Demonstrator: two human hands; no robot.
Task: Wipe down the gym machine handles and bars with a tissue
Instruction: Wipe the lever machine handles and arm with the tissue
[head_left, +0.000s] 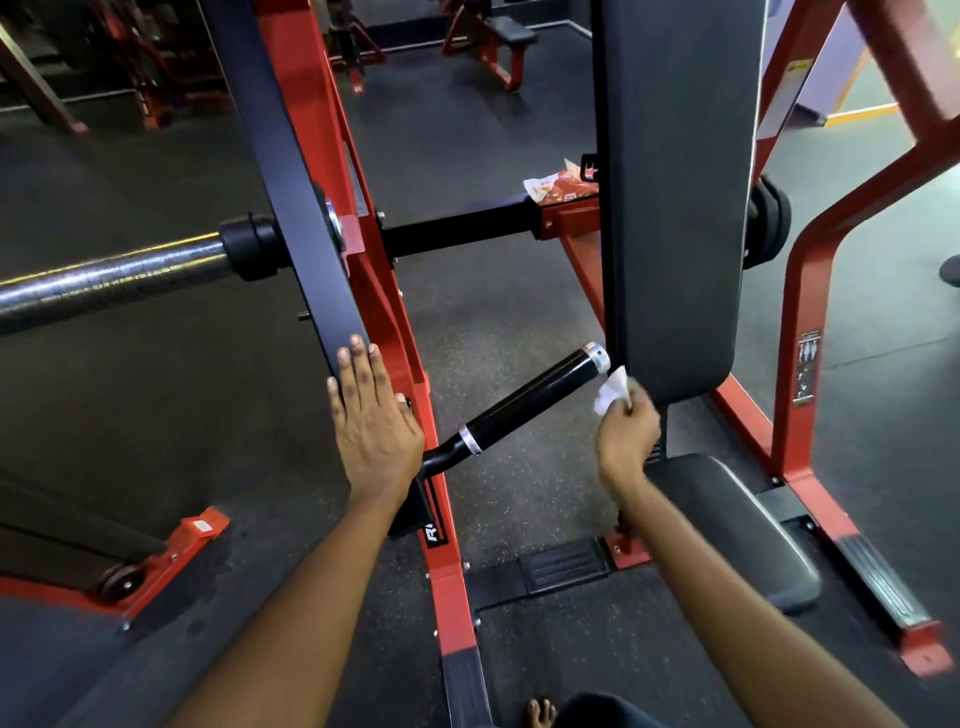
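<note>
A black handle (524, 405) with chrome rings sticks out to the right from the red and black lever arm (291, 208) of a gym machine. My right hand (626, 434) pinches a crumpled white tissue (612, 391) just below the handle's chrome end cap; whether the tissue touches the cap I cannot tell. My left hand (371, 421) lies flat with fingers together on the lower end of the lever arm, at the handle's base. A chrome weight bar (104, 283) points left from the arm.
The tall black back pad (675, 182) stands right of the handle, with the black seat (727, 519) below it. Red frame tubes (810, 312) run at the right. A red and white packet (563, 188) rests on the crossbar behind. Dark rubber floor all around; a bare foot (540, 713) at the bottom.
</note>
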